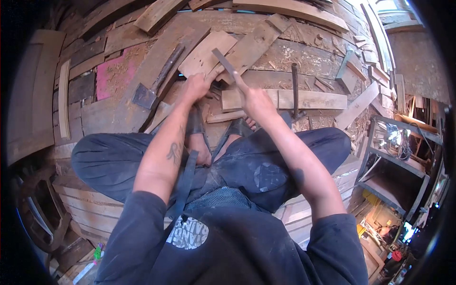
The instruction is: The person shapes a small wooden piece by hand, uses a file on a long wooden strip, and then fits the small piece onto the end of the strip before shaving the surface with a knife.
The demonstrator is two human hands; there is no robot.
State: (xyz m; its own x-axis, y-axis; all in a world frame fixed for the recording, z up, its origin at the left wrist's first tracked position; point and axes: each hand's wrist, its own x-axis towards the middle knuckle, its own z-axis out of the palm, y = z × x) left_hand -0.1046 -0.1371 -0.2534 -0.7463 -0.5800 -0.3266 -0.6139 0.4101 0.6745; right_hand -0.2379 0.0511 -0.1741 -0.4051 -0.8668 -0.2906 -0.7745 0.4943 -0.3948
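Observation:
My right hand (pixel 259 103) is closed around the near end of a flat, straight, dark metal bar like a file or chisel (pixel 223 61), its index finger stretched along it. The bar slants up and left over a pale wooden board (pixel 207 51). My left hand (pixel 196 87) grips the near edge of that board, thumb and fingers pressed together close to the bar's lower part. Another plank (pixel 259 45) lies right beside the board. Below the hands are my sandalled feet (pixel 197 123), between my bent knees.
An axe-like tool (pixel 145 96) with a dark handle rests on a plank at left. A dark rod (pixel 294 88) stands at right, by a wooden batten (pixel 313 99). Shavings and offcuts cover the slatted floor. A metal-framed shelf (pixel 394 178) stands far right.

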